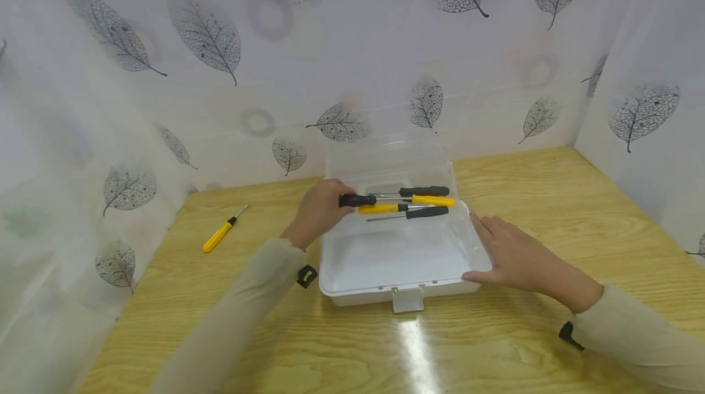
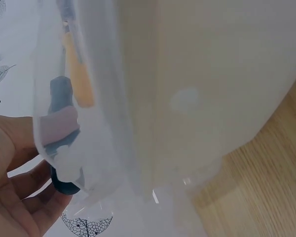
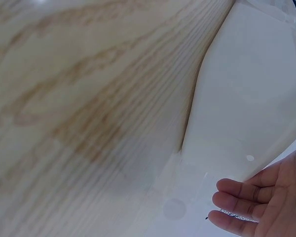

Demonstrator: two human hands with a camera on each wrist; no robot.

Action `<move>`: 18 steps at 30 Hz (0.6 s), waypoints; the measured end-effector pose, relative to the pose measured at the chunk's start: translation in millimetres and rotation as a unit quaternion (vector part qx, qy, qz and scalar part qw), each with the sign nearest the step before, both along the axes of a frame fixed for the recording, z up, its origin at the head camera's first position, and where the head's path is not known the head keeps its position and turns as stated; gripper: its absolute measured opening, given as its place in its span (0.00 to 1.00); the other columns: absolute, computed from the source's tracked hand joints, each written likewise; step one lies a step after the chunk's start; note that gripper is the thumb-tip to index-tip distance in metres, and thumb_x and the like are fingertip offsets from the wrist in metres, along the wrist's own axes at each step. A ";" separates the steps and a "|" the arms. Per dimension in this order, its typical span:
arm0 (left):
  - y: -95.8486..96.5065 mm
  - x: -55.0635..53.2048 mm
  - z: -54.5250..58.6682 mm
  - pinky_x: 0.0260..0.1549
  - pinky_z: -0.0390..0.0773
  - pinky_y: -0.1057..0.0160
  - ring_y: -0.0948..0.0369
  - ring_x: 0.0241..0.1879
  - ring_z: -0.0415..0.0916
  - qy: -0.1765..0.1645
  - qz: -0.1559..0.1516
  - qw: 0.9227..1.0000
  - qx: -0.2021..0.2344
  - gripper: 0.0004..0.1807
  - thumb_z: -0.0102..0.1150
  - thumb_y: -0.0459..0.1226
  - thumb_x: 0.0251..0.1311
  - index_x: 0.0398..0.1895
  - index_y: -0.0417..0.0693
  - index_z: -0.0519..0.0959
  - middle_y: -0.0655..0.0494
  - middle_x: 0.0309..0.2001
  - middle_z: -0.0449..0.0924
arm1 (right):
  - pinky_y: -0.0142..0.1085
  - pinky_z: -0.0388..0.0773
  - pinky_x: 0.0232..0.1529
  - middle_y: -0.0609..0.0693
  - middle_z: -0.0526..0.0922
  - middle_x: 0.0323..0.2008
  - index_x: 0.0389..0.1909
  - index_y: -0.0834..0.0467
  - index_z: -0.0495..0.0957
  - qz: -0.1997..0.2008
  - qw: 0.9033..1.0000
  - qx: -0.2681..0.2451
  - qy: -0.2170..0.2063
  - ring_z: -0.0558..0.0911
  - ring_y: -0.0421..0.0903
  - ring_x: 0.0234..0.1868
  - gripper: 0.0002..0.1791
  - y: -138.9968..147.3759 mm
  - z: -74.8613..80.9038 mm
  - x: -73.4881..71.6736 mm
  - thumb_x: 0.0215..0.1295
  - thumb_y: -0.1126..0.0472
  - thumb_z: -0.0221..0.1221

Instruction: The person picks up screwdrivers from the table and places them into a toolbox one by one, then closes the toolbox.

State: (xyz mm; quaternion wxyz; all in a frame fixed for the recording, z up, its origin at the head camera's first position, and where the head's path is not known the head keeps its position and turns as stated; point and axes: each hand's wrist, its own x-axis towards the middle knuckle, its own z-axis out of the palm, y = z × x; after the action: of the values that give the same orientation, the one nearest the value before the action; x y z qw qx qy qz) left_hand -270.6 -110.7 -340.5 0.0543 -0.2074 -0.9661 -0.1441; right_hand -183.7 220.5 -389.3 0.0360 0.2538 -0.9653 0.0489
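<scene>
My left hand (image 1: pixel 325 205) grips the black handle of a screwdriver (image 1: pixel 357 200) at the back left of a white plastic box (image 1: pixel 352 300). Its shaft points right, over other screwdrivers in the box. Among these are two with black handles, an upper one (image 1: pixel 432 191) and a lower one (image 1: pixel 427 213), and two with yellow handles, one right (image 1: pixel 440 201) and one left (image 1: pixel 377 208). In the left wrist view, the gripped handle (image 2: pixel 61 94) shows partly through translucent plastic. My right hand (image 1: pixel 514 253) rests against the box's right side, thumb at the front corner, fingers loosely extended.
A yellow-handled screwdriver (image 1: pixel 218 236) lies on the wooden table (image 1: pixel 264 333), left of the box. The clear lid (image 1: pixel 388 164) stands raised behind the box, and the latch (image 1: pixel 407 300) hangs down in front. A leaf-patterned curtain (image 1: pixel 352 63) surrounds the table's back and sides.
</scene>
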 end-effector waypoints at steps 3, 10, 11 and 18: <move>1.7 -0.3 0.2 0.48 0.78 0.57 0.55 0.41 0.79 0.003 -0.005 1.000 -0.001 0.15 0.70 0.38 0.48 0.43 0.50 0.84 0.52 0.41 0.84 | 0.52 0.75 0.52 0.67 0.72 0.54 0.66 0.75 0.54 0.002 1.000 -0.001 0.002 0.75 0.58 0.51 0.61 0.3 -1.1 -0.2 0.49 0.27 0.57; 3.5 -1.0 0.1 0.48 0.78 0.58 0.55 0.42 0.79 0.003 -0.011 1.000 -0.003 0.14 0.69 0.36 0.49 0.42 0.49 0.84 0.52 0.41 0.84 | 0.52 0.75 0.52 0.67 0.72 0.54 0.66 0.75 0.55 0.003 1.000 0.000 0.004 0.75 0.58 0.51 0.61 0.8 -2.3 -0.6 0.49 0.27 0.57; 3.8 -1.2 0.3 0.48 0.78 0.58 0.56 0.42 0.79 0.002 -0.011 1.000 -0.005 0.14 0.69 0.36 0.49 0.42 0.49 0.84 0.52 0.41 0.84 | 0.52 0.75 0.52 0.67 0.72 0.54 0.66 0.74 0.55 0.003 1.000 0.000 0.004 0.75 0.58 0.51 0.61 0.8 -2.2 -0.6 0.49 0.27 0.57; 6.0 -3.5 -1.3 0.51 0.77 0.58 0.56 0.43 0.79 -0.016 -0.019 0.999 -0.028 0.15 0.69 0.34 0.49 0.43 0.48 0.83 0.52 0.42 0.84 | 0.52 0.74 0.54 0.68 0.72 0.55 0.66 0.74 0.54 0.004 1.000 -0.001 0.007 0.75 0.59 0.53 0.61 0.5 -0.9 0.5 0.49 0.27 0.57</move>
State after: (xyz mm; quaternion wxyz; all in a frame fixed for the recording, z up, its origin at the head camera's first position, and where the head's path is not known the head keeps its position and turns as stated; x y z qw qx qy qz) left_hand -274.1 -104.6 -341.7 0.0303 -0.2246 -0.9664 -0.1214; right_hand -183.2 221.0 -390.2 0.0425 0.2582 -0.9640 0.0479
